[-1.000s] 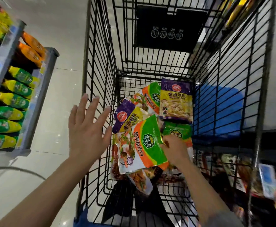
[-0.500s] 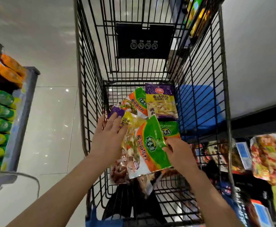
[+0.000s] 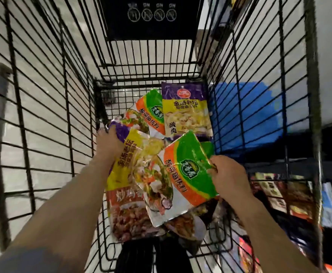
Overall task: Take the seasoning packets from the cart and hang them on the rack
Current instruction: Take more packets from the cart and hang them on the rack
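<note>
Several seasoning packets lie in the black wire cart [image 3: 259,79]. My right hand [image 3: 228,176] pinches the right edge of a green-and-orange packet [image 3: 186,170], lifted and tilted above the pile. My left hand [image 3: 108,142] grips the top of a purple-and-yellow packet [image 3: 125,154] at the cart's left side. Further back lie a second green-and-orange packet [image 3: 151,113] and a second purple-and-yellow packet [image 3: 184,111]. A red-brown packet [image 3: 127,211] sits under the held ones. The rack is not in view.
A black sign plate [image 3: 149,16] hangs on the cart's far end. A blue thing [image 3: 245,115] shows through the right wire wall. Packaged goods on a shelf [image 3: 291,196] sit low right outside the cart. Pale tiled floor [image 3: 43,91] lies to the left.
My left hand went from hovering open outside the cart, in over the pile, and closed on the purple-and-yellow packet. The view moved closer over the cart. My right hand kept its packet.
</note>
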Tool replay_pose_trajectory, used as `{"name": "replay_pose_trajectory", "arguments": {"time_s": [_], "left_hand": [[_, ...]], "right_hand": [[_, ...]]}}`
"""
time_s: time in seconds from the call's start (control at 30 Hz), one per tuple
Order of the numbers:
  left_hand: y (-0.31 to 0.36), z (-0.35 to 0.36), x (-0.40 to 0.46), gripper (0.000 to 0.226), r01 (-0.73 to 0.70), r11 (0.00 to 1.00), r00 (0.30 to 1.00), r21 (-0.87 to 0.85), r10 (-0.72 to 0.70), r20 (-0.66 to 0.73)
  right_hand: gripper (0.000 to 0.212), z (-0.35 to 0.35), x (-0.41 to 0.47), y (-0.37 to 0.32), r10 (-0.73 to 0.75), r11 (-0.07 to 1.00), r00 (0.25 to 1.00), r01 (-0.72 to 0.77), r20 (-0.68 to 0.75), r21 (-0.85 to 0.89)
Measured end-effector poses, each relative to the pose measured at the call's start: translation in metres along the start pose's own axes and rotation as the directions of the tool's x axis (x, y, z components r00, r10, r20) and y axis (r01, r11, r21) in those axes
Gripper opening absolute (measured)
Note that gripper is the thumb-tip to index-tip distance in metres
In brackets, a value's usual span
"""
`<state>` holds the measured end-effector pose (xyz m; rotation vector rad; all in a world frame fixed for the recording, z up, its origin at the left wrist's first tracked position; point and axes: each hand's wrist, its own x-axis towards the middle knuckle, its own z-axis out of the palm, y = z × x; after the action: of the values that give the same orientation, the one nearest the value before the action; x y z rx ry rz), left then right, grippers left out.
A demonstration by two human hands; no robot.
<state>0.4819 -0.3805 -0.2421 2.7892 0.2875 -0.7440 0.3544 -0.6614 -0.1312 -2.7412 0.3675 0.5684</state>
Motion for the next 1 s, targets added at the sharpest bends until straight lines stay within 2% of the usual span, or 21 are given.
{"name": "replay_pose_trajectory", "arguments": {"time_s": [0.07, 0.17, 0.23, 0.33, 0.43, 0.57, 0.63, 0.73, 0.83, 0.9, 1.0], "left_hand": [[0.001, 0.002, 0.012, 0.067, 0.013, 1.0, 1.0, -0.005, -0.012, 0.028], [0.004, 0.001, 0.014, 0.055, 0.073, 0.994, 0.994, -0.085, -0.066, 0.084], [0.003, 0.003, 0.016, 0.061, 0.079, 0.99, 0.995, -0.115, -0.071, 0.072], [-0.002, 0.005, 0.019, 0.058, 0.1, 0.981, 0.995, -0.166, -0.097, 0.023], [0.001, -0.004, 0.018, 0.049, 0.113, 0.966, 0.992, -0.233, -0.125, -0.036], [0.023, -0.02, 0.002, 0.045, 0.025, 0.976, 0.986, -0.215, -0.059, -0.156], [0.039, -0.031, -0.009, 0.038, -0.048, 0.937, 0.983, -0.345, -0.018, -0.185], [0.059, -0.055, -0.031, 0.027, -0.234, 0.826, 0.969, -0.512, 0.152, -0.196], [0.077, -0.09, -0.074, 0.024, -0.4, 0.746, 0.911, -0.533, 0.385, -0.144], [0.083, -0.107, -0.107, 0.02, -0.527, 0.714, 0.829, -0.461, 0.551, -0.093], [0.077, -0.119, -0.153, 0.021, -0.668, 0.642, 0.692, -0.377, 0.722, 0.005]], "right_hand": [[0.004, 0.004, 0.001, 0.001, 0.024, 1.0, 1.0, -0.024, 0.012, 0.0], [0.007, 0.007, 0.001, -0.002, 0.032, 0.999, 0.999, -0.031, 0.03, -0.033], [0.015, 0.007, 0.002, -0.006, -0.005, 0.999, 0.999, 0.006, 0.037, -0.035], [0.016, 0.006, 0.002, -0.01, -0.075, 0.996, 0.995, 0.077, 0.064, -0.042], [0.005, 0.009, -0.001, -0.014, -0.176, 0.984, 0.983, 0.175, 0.044, 0.026], [0.016, 0.013, -0.007, -0.021, -0.368, 0.926, 0.93, 0.369, -0.025, 0.081], [0.024, 0.01, -0.015, -0.027, -0.456, 0.886, 0.889, 0.458, -0.048, 0.069], [0.029, 0.006, -0.035, -0.037, -0.517, 0.851, 0.853, 0.521, -0.07, 0.061], [0.019, 0.001, -0.061, -0.048, -0.572, 0.812, 0.814, 0.579, -0.102, 0.067], [0.014, -0.005, -0.081, -0.053, -0.586, 0.803, 0.804, 0.593, -0.102, 0.054], [0.018, -0.011, -0.112, -0.052, -0.585, 0.805, 0.796, 0.593, -0.152, 0.003]]}}
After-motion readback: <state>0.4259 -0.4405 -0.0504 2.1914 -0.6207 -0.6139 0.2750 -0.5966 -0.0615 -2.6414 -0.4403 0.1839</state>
